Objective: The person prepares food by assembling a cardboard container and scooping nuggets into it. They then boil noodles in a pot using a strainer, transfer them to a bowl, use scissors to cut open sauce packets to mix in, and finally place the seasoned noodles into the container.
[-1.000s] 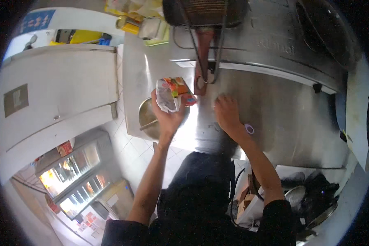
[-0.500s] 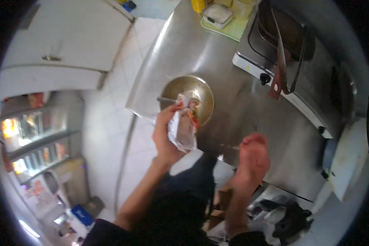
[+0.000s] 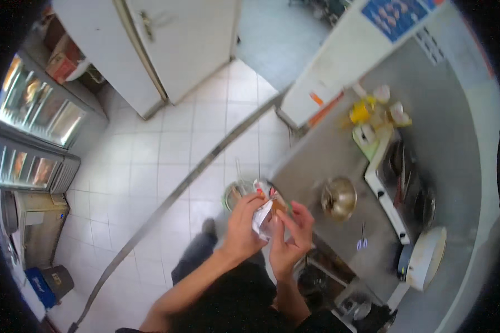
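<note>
In front of my body, my left hand (image 3: 243, 226) is closed round a silver foil packet (image 3: 263, 221) with red and white print near its top. Thumb and fingertips of my right hand (image 3: 290, 240) are pinched together at the packet's upper edge, beside a brown patch that could be its contents or its inner side. Both hands are off the steel counter, left of its near edge. A round metal bowl (image 3: 347, 206) stands on the counter to the right, with something dark inside. Scissors (image 3: 362, 243) with pale purple handles lie nearer to me.
A gas stove (image 3: 388, 206) with pans runs along the counter's right side. Behind it are a green tray (image 3: 363, 145) and a yellow container (image 3: 362, 111). A pale round pan or lid (image 3: 428, 260) leans at the right. Left lies white floor tile (image 3: 172, 144), with glass-fronted fridges (image 3: 36, 105) beyond.
My view has swung left, so the bowl and stove now appear farther right. My right hand, apart from the packet before, has come over to it. The left hand keeps its hold.
</note>
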Motion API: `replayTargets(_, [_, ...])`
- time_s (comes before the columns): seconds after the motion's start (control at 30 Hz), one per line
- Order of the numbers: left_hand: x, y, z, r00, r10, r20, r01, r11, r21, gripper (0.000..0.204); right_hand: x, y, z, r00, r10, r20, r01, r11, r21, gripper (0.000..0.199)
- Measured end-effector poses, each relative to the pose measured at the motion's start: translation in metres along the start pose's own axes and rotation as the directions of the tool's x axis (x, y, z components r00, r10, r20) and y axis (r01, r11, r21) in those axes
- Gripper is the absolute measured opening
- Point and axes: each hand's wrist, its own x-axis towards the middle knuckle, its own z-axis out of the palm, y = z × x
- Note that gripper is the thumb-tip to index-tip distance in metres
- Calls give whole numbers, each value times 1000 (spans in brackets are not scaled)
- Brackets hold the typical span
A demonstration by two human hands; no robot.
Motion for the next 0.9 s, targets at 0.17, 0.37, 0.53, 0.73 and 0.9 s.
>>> replayTargets(0.17, [59,-44,-63,986,-15,-164,19,1000,18,57,48,-49,69,960,-201,195,205,979,1,31])
replayTargets(0.37, [136,-146,-80,981,-104,-166,109,994,21,69,136,-57,175,898,-233,374,280,957,-74,60])
replayTargets(0.53, [249,-250,-83,990,-8,-144,43,969,241,70,226,1,291,913,107,395,-106,994,-25,56])
replayTargets(0.73, [452,-341,-90,994,97,42,-104,973,207,90,411,63,397,917,156,368,-82,974,-209,30])
replayTargets(0.9, [560,-438,-136,966,-223,130,159,910,383,103,570,110,431,927,217,304,-106,933,-343,24])
